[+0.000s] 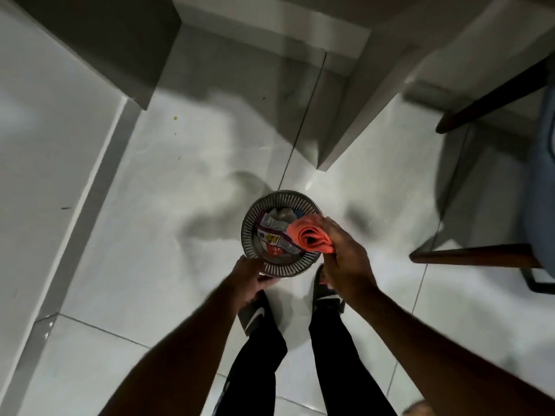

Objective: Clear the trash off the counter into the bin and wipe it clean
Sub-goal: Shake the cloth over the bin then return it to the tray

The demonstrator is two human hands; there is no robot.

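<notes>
Right hand [345, 259] grips folded orange cloth [310, 237]; left hand [250, 276] clasps slatted bin [255, 211] holding wrappers [274, 235] (trash seemingly binned, wiping likely pending).

bin [277, 267] on floor [150, 235], before feet | wrappers [274, 234] in bin | cloth [310, 237] over bin's right rim | chair [492, 253] far right

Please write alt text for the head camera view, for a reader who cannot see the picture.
Seen from above, a person's left hand grips the rim of a small round slotted metal bin holding crumpled wrappers, while the right hand holds a folded orange cloth over it. Below are black trousers, black slides and a white tiled floor.
</notes>
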